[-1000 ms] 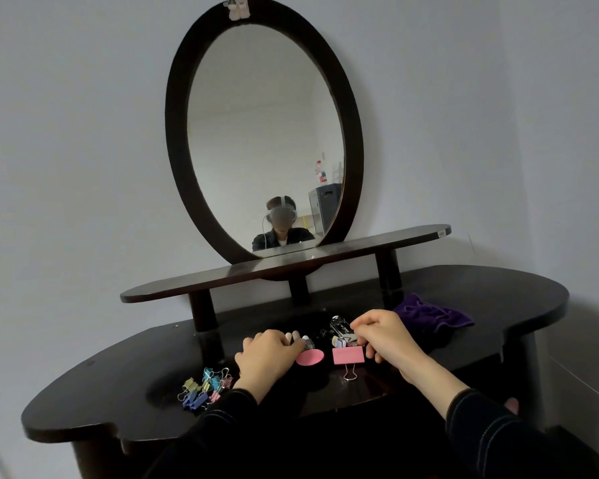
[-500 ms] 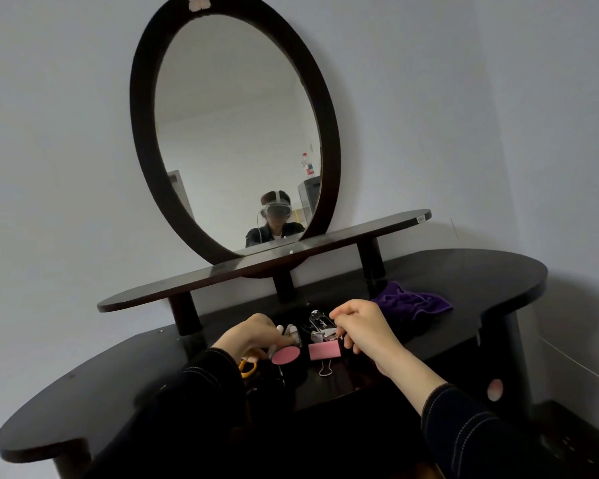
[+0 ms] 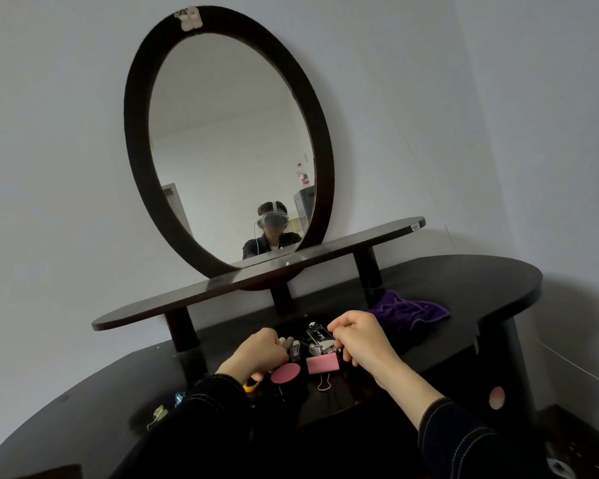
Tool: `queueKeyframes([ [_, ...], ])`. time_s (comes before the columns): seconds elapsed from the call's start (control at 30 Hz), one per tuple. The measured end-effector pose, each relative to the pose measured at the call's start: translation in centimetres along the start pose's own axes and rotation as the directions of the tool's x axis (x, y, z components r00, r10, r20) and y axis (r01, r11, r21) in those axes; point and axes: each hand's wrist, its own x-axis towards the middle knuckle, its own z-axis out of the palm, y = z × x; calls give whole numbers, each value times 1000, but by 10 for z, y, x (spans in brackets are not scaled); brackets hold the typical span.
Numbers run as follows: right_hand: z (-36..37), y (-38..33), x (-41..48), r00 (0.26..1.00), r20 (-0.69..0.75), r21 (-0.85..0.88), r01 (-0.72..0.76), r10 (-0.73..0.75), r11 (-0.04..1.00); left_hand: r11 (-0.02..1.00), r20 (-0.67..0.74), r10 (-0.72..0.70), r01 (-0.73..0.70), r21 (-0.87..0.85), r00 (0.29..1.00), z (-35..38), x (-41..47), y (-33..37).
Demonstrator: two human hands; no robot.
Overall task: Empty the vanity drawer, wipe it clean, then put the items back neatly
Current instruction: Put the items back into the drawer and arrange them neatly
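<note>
Small items lie in a heap on the dark vanity top: a pink binder clip, a round pink piece, a shiny silver metal piece and a yellow object half hidden by my left wrist. My left hand rests curled at the left of the heap; what its fingers hold is hidden. My right hand pinches a small silver item at the heap's right side, just above the pink binder clip. A purple cloth lies crumpled behind my right hand. No drawer shows.
An oval mirror stands on a raised shelf behind the heap. A few small coloured binder clips lie by my left sleeve. A round pink knob sits on the cabinet side at the right. Walls close in behind and to the right.
My head has shifted, so the mirror sits further left in view and my left sleeve covers most of the coloured clips. Both hands stay at the heap, barely moved.
</note>
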Motion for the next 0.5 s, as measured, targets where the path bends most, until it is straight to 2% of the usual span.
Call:
queueKeyframes([
  [0.13,0,3,1,999,-30,-13,12,-12,1000,999,-30,13,-14,-42,999,0,-1,-2],
  [0.27,0,8,9,994,-72,-188,73,-88,979,987,-55,29,-37,-154,998,1,-6,-5],
  [0.33,2,9,14,993,-38,-285,100,-116,953,968,-53,49,-60,-244,997,1,-10,-7],
  [0.43,8,8,19,985,74,-500,174,-158,848,903,-105,41,-81,-423,994,1,-16,-10],
  [0.5,12,7,21,980,101,-584,197,-171,787,796,-173,-38,-75,-601,984,1,-18,-14],
])
